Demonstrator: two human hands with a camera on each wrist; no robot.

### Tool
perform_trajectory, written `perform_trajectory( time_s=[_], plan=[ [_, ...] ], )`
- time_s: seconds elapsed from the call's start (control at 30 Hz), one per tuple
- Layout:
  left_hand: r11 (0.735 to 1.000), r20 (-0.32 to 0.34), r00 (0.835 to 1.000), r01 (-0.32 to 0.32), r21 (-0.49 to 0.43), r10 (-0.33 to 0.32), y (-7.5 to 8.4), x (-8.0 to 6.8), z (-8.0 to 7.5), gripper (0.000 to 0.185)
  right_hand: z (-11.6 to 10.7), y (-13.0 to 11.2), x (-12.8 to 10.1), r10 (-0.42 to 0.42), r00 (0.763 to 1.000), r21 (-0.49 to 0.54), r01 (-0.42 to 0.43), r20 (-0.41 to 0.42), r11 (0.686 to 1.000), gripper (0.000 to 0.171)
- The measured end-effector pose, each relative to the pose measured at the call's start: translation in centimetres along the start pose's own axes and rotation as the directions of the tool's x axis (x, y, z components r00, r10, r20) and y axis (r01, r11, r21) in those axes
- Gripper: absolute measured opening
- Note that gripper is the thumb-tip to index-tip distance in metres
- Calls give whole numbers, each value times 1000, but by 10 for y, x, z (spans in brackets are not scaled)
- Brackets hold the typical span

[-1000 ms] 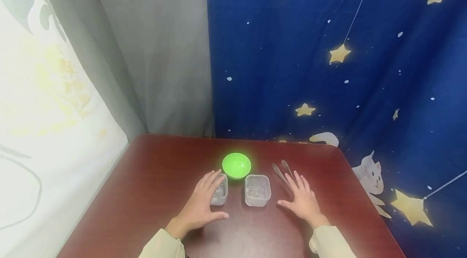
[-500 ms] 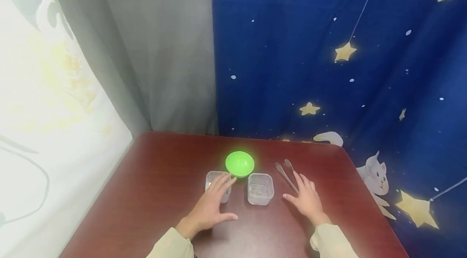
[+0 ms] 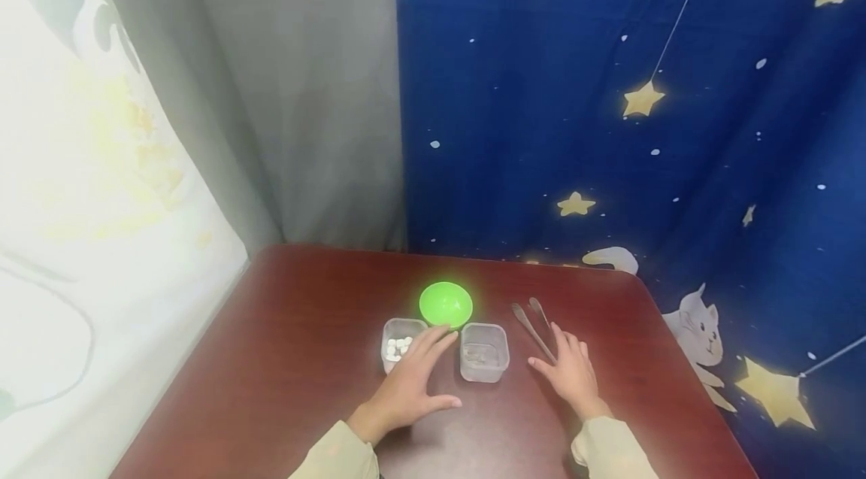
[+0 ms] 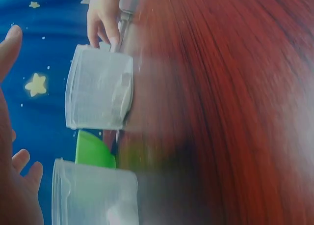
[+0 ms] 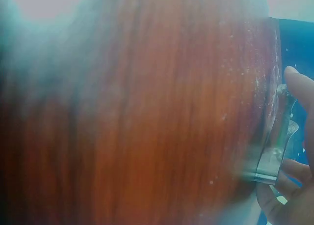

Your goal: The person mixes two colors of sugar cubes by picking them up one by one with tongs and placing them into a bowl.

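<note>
My left hand (image 3: 414, 381) lies flat on the red-brown table (image 3: 298, 328), fingers straight. Its fingertips lie between a clear tub holding small white pieces (image 3: 401, 344) and a second clear tub (image 3: 483, 351), just short of a green bowl (image 3: 445, 304). My right hand (image 3: 572, 370) rests open to the right, fingertips at the near end of metal tweezers (image 3: 533, 322). The left wrist view shows both tubs (image 4: 100, 87) (image 4: 93, 193), the bowl (image 4: 93, 151) and my right hand (image 4: 103, 16). In the right wrist view the tweezers (image 5: 274, 151) lie close beside my fingers (image 5: 299, 87).
A blue star-patterned cloth (image 3: 609, 125) hangs behind and to the right of the table. A grey curtain (image 3: 304, 88) and a pale patterned one (image 3: 81, 201) hang at the back left. The table's edges run close on the left and right.
My left hand has slid right, off the left tub, which now shows its white pieces. My right hand has drawn slightly nearer the tweezers.
</note>
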State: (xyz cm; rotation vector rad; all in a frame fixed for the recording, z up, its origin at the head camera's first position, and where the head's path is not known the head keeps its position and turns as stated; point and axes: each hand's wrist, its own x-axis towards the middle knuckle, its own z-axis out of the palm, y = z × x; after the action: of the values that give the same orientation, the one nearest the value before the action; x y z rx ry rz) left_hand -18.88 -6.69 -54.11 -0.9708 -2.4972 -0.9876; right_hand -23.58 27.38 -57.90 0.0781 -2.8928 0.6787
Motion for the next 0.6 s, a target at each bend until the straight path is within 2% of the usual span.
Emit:
perform_trajectory(
  time_s=[0.23,0.43,0.6],
  plan=[
    [998,-6,1000,-30,-46,30,10,4,13,103,4,1,3,58,998,24,-58,-6,998,88],
    [996,-37,999,-43,-82,40,15,7,26,104,5,1,3,71,997,22,-70,-42,997,85],
    [991,-37,999,-6,-137,1,18,7,34,107,6,-2,3,91,992,36,-88,-86,995,76]
  ],
)
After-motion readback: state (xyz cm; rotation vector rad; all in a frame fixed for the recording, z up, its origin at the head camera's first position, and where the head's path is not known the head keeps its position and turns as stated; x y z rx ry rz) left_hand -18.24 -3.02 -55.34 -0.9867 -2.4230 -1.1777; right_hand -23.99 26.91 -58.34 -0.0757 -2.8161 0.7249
